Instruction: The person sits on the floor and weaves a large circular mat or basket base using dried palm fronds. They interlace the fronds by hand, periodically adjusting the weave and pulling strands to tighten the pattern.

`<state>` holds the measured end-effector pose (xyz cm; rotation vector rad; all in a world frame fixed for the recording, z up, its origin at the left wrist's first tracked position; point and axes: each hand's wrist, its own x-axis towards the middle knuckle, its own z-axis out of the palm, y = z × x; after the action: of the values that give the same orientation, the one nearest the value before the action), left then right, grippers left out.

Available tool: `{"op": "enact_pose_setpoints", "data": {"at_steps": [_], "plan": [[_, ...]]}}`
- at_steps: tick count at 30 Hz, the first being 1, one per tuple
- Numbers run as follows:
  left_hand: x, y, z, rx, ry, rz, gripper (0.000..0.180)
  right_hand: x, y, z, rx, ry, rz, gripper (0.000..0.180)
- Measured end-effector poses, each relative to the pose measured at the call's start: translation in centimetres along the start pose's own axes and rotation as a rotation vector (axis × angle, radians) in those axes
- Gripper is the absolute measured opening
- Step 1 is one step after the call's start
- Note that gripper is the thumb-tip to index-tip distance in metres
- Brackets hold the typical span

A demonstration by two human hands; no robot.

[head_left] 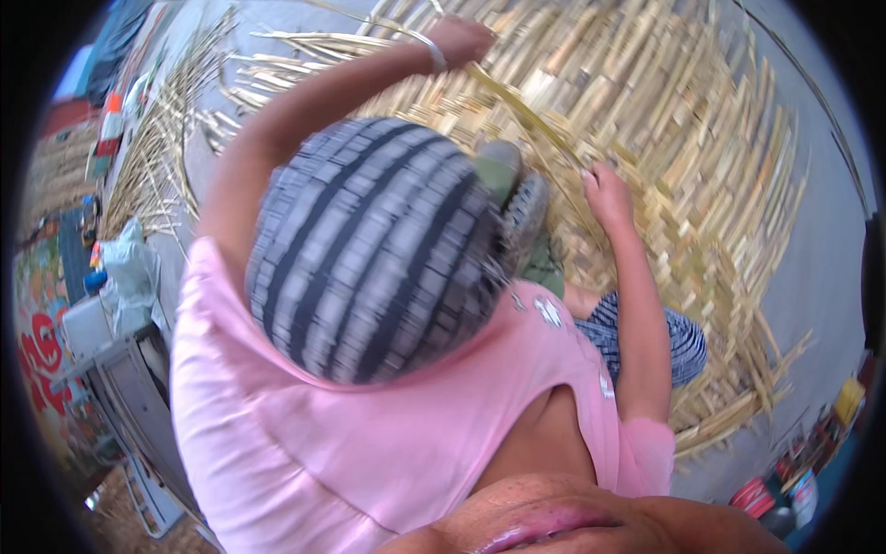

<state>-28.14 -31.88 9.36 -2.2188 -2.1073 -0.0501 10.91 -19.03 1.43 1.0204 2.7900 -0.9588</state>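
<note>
A long, flat yellowish reed strip runs taut-looking between my two hands. My left hand, blurred, is raised at the far side with its fingers closed around the strip's far part. My right hand pinches the strip nearer to me, low over the mat. Under both hands spreads a large woven reed mat, diagonally plaited, with loose strip ends along its edges. My shoes rest on the mat. My left knee, in grey and navy patterned trousers, rises before me and hides part of it.
Loose reed strips lie on the grey floor at the left. A grey chair-like frame and a pale plastic bag stand beside me on the left. Containers sit at the lower right. A dark cable crosses the far right floor.
</note>
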Motion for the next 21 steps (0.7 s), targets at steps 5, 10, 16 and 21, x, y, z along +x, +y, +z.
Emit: {"op": "enact_pose_setpoints", "data": {"at_steps": [5,10,16,21], "plan": [[2.4,12.1,1.3,-0.454,-0.466,-0.103,0.060,0.8,-4.0,-0.4,0.025,0.013,-0.036,0.025],[2.9,12.3,4.5,-0.543,-0.471,-0.023,0.034,2.2,-4.4,1.0,0.127,0.058,-0.011,0.028],[-0.3,7.9,5.6,-0.350,-0.333,-0.207,0.018,1.2,-5.9,3.1,0.144,0.022,0.158,0.053],[-3.0,7.3,6.1,-0.292,-0.119,-0.131,0.020,-0.7,-5.1,4.3,-0.152,0.090,-0.180,0.040]]}}
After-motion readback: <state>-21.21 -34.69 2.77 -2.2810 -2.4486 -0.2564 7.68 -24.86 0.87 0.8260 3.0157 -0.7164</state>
